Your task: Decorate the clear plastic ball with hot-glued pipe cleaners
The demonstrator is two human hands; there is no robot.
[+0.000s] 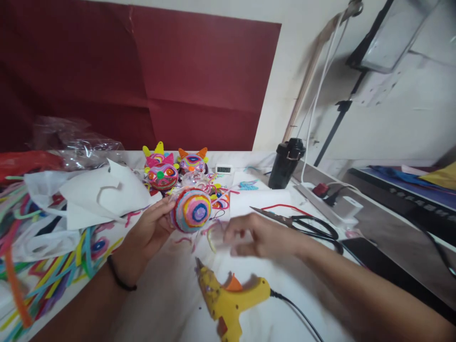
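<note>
My left hand point(147, 232) is closed on a round ball point(192, 210) wrapped in rings of coloured fuzzy pipe cleaner, with a dark blue and pink centre facing me. My right hand point(251, 236) hovers over the white tabletop to its right, blurred, with the thumb and fingers apart and nothing plainly between them. Just left of its fingertips is a curved yellow-green strip point(211, 239). Below both hands lies a yellow hot glue gun point(231, 299), its nozzle towards the ball.
Finished-looking animal heads point(162, 175) stand at the back beside a small digital timer point(224, 169). Loose pipe cleaners point(57, 275) and white sheets point(103, 194) cover the left. Black-handled scissors point(313, 227), a black bottle point(287, 164) and a power strip point(322, 202) are on the right.
</note>
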